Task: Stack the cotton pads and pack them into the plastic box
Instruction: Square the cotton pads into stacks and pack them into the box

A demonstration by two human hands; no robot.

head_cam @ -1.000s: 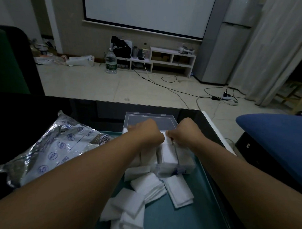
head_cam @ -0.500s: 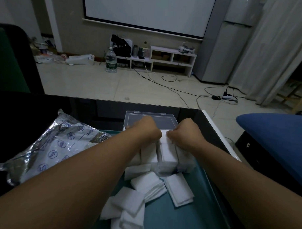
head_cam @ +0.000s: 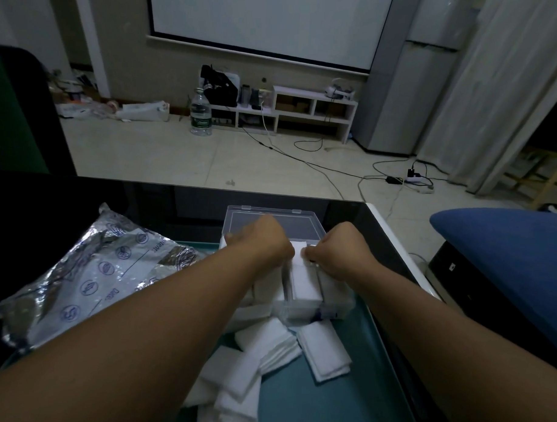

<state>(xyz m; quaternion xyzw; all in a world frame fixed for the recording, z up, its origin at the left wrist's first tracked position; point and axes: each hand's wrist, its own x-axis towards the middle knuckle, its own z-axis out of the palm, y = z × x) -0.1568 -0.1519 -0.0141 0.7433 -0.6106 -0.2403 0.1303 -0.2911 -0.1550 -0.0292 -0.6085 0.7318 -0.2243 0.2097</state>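
A clear plastic box point(head_cam: 333, 310) sits on the teal tray point(head_cam: 337, 402), its open lid point(head_cam: 298, 225) lying flat behind it. White cotton pads point(head_cam: 304, 286) stand packed in rows inside the box. My left hand point(head_cam: 263, 238) and my right hand point(head_cam: 339, 249) are both over the far end of the box, fingers curled down onto the top of a pad stack. The fingertips are hidden, so how they grip the pads does not show. Loose pads point(head_cam: 266, 343) lie scattered on the tray in front of the box.
A silver foil bag point(head_cam: 88, 276) lies at the left on the dark table. The table's white right edge point(head_cam: 405, 256) runs close to the box. A blue cushion point(head_cam: 506, 250) is at the right. Beyond are floor, cables and a water bottle point(head_cam: 200, 113).
Both hands stay over the far end of the box. The gap between them has widened a little, showing more of the white pad stack.
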